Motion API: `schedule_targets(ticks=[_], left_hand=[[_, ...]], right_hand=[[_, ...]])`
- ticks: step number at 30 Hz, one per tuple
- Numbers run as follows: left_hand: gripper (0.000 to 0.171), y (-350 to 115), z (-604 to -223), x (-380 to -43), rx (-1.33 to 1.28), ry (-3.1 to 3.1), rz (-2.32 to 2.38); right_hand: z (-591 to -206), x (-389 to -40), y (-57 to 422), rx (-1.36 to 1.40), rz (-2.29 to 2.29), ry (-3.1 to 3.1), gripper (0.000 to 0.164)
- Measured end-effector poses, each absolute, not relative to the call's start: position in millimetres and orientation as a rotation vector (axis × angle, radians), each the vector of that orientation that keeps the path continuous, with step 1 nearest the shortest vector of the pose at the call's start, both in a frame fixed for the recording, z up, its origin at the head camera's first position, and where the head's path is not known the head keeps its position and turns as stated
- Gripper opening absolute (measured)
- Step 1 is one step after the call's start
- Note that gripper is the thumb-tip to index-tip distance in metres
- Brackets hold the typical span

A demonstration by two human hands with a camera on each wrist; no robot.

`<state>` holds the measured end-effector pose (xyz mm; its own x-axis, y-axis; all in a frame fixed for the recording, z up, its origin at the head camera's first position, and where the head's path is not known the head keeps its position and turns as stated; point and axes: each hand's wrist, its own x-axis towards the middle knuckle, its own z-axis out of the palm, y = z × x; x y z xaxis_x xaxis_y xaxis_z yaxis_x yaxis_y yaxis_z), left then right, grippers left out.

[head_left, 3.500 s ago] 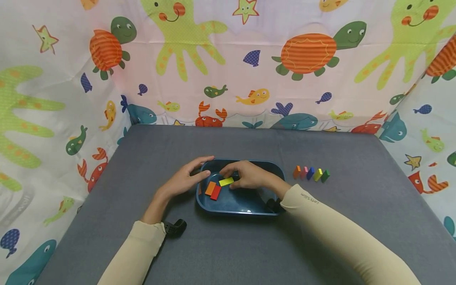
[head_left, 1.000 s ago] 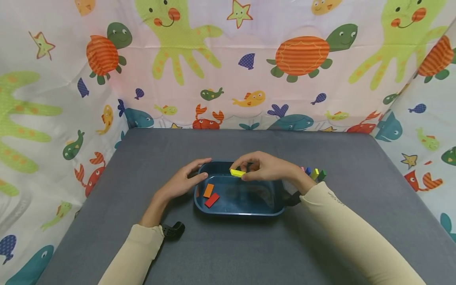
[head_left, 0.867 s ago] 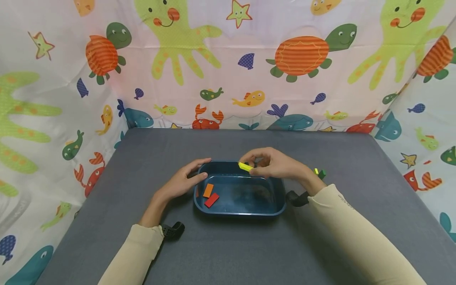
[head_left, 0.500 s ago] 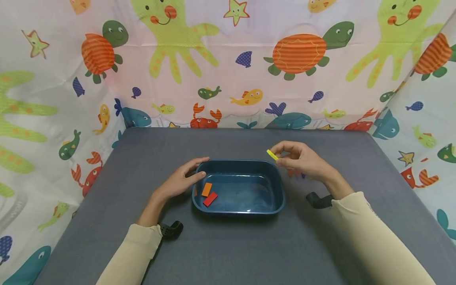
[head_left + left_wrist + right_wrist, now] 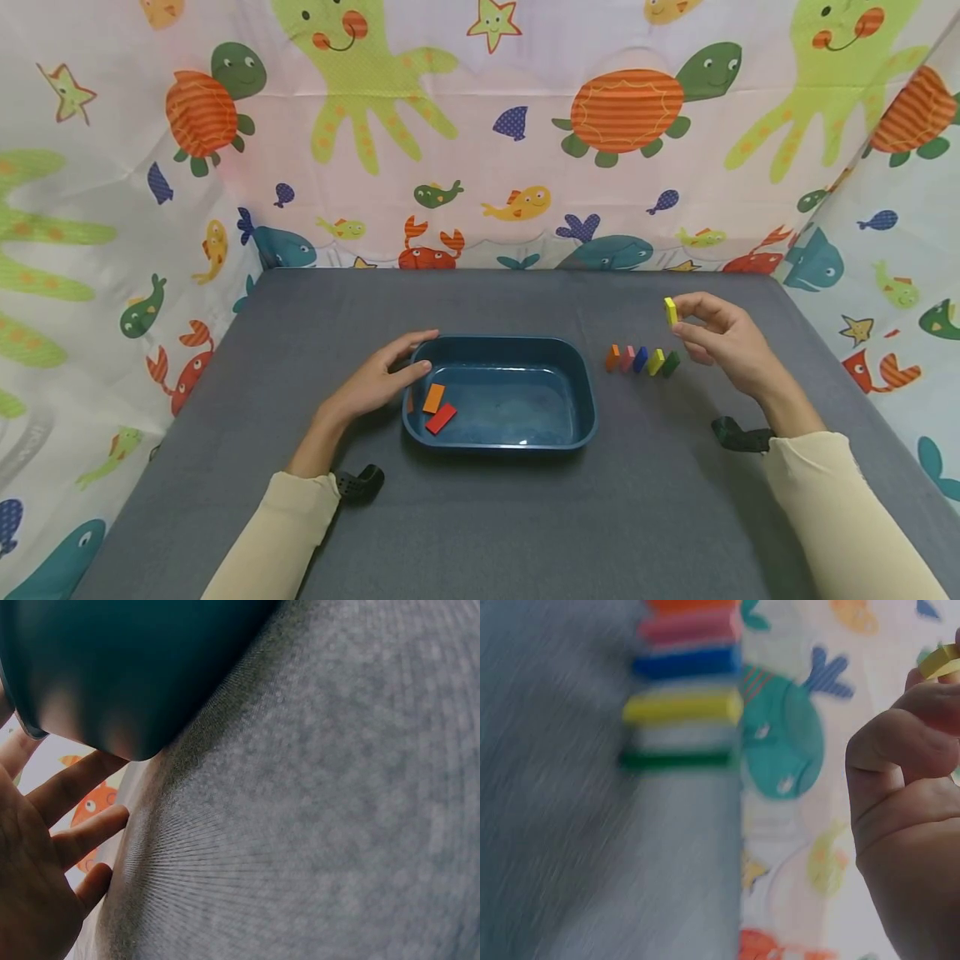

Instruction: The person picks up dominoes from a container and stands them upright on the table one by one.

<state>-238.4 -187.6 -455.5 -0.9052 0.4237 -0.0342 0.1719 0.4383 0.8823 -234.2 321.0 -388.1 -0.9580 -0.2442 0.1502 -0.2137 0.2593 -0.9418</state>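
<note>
My right hand (image 5: 727,342) pinches a yellow domino block (image 5: 671,311) upright between thumb and fingers, raised above the table beyond a standing row. That row runs orange domino (image 5: 612,358), pink domino (image 5: 627,359), blue domino (image 5: 641,359), yellow domino (image 5: 656,362) and green domino (image 5: 670,364). In the right wrist view the held yellow block (image 5: 939,661) shows at the fingertips. My left hand (image 5: 378,375) rests at the blue tray's (image 5: 498,447) left back corner, thumb over the rim, other fingers spread along its outside. An orange domino (image 5: 433,398) and a red domino (image 5: 441,418) lie inside.
A grey cloth covers the table (image 5: 480,517). Behind and beside it hangs a curtain (image 5: 450,100) printed with sea animals. The tray stands mid-table, left of the domino row. A black wrist strap piece (image 5: 738,435) juts from the right wrist.
My right hand has lifted the yellow domino from the tray and carried it right, past the standing row, turning it upright. The red domino in the tray shifted slightly earlier. My left hand stays put.
</note>
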Motion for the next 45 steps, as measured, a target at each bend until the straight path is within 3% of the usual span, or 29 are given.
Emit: schedule_targets(ticks=[9,17,23,45], left_hand=[[0.052,-188.4,-455.9,-238.2,0.517,2.449,1.449],[0.052,-188.0,-456.2,-238.5,0.512,2.447,1.449],[0.052,-188.0,-455.3,-237.9,0.514,2.448,1.445],[0.052,-187.8,-456.6,-240.0,0.514,2.443,1.449]], right_hand=[[-424.0,-229.0,365.3,-0.222,-1.655,2.656,0.02],[-442.8,-229.7,382.6,-0.117,-1.412,2.685,0.032],[-447.0,-232.7,383.1,-0.123,-1.259,2.68,0.038],[-448.3,-232.2,378.0,-0.215,-1.172,2.752,0.033]])
